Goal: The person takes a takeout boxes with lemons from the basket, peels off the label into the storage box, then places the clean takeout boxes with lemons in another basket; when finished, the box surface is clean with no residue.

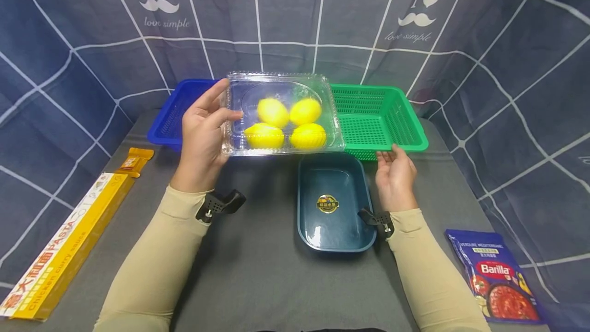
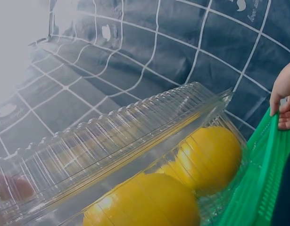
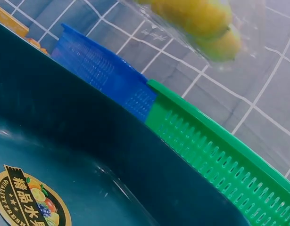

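Observation:
My left hand (image 1: 202, 137) grips the left side of a clear plastic clamshell box (image 1: 235, 142), raised and tilted above the baskets. Several yellow lemons (image 1: 273, 112) lie inside it; two large lemons (image 2: 211, 160) show through the ribbed wall in the left wrist view. With thumb and fingers, my right hand (image 1: 397, 178) pinches the front rim of a green slotted basket (image 1: 417, 140). The box covers the basket's left part. Below the box and left of my right wrist stands a dark teal tray (image 1: 336, 229) with a round fruit sticker (image 1: 328, 203).
A blue basket (image 1: 159, 129) stands at the back left, partly behind the box. On the left lie a long yellow pasta box (image 1: 69, 240) and a small orange packet (image 1: 134, 162). A blue Barilla pouch (image 1: 495, 275) lies front right. Tiled-pattern cloth (image 1: 286, 9) hangs behind.

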A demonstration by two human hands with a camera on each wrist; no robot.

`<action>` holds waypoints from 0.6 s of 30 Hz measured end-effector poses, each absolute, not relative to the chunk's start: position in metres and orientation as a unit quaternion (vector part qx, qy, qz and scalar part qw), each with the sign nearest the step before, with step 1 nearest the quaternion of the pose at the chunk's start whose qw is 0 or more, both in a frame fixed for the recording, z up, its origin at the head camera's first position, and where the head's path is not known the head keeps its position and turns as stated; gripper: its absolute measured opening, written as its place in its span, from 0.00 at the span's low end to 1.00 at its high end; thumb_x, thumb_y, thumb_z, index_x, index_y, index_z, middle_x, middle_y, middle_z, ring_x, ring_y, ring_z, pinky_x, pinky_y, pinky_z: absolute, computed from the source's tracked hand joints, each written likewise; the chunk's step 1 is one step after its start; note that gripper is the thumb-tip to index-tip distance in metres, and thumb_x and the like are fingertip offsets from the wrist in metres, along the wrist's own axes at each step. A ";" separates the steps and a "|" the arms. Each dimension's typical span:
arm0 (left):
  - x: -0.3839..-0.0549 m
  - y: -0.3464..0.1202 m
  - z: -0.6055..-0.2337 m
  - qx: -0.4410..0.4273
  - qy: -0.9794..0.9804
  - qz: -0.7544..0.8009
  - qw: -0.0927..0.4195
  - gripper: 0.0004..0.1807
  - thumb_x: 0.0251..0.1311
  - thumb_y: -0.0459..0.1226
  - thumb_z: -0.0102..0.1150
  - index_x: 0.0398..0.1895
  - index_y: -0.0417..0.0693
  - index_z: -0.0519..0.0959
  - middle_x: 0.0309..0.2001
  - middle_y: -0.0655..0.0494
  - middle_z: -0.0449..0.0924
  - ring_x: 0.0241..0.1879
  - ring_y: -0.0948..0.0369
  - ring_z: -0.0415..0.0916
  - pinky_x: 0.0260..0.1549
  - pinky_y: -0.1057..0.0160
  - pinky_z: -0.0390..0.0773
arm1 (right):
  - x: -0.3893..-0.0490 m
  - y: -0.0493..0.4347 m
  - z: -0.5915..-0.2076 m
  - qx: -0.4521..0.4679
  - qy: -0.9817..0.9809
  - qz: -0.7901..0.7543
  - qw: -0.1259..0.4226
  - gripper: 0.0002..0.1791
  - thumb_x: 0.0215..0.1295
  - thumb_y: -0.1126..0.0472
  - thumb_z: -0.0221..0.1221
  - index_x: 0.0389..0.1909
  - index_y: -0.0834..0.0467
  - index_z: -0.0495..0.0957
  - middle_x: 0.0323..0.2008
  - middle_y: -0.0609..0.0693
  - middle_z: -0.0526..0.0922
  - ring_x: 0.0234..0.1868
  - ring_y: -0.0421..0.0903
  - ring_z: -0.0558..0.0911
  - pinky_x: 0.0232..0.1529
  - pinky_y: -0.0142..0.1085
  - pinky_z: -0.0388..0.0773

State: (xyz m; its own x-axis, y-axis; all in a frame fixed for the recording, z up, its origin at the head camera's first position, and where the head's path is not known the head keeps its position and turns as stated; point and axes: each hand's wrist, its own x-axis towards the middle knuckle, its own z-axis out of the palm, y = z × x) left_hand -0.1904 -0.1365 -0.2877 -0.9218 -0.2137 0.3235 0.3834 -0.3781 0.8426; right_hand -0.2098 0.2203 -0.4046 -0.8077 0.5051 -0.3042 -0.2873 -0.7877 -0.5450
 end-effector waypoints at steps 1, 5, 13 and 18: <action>-0.194 -0.134 -0.288 -0.081 -0.524 -0.828 0.182 0.33 0.57 0.14 0.55 0.68 0.37 0.79 0.73 0.48 0.70 0.74 0.53 0.62 0.41 0.67 0.85 | -0.210 0.220 -0.404 -0.222 -0.246 0.918 0.217 0.03 0.78 0.70 0.56 0.44 0.67 0.71 0.42 0.58 0.70 0.41 0.50 0.72 0.52 0.40 0.81; -0.210 -0.119 -0.290 -0.080 -0.517 -0.833 0.179 0.34 0.55 0.13 0.56 0.66 0.36 0.80 0.73 0.49 0.71 0.73 0.56 0.64 0.23 0.77 0.74 | -0.209 0.219 -0.404 -0.227 -0.246 0.916 0.220 0.04 0.78 0.70 0.56 0.43 0.66 0.71 0.43 0.59 0.70 0.40 0.50 0.72 0.53 0.40 0.81; -0.235 -0.089 -0.301 -0.068 -0.524 -0.832 0.171 0.34 0.53 0.13 0.58 0.66 0.37 0.81 0.72 0.49 0.72 0.73 0.60 0.64 0.30 0.74 0.78 | -0.210 0.220 -0.405 -0.232 -0.234 0.920 0.212 0.03 0.77 0.71 0.58 0.43 0.68 0.74 0.39 0.58 0.71 0.42 0.51 0.73 0.51 0.40 0.82; -0.247 -0.071 -0.308 -0.069 -0.507 -0.843 0.165 0.35 0.50 0.12 0.58 0.65 0.34 0.80 0.70 0.50 0.75 0.73 0.60 0.64 0.51 0.61 0.84 | -0.211 0.220 -0.404 -0.232 -0.236 0.919 0.215 0.03 0.77 0.71 0.58 0.42 0.69 0.74 0.39 0.58 0.71 0.42 0.52 0.73 0.54 0.41 0.81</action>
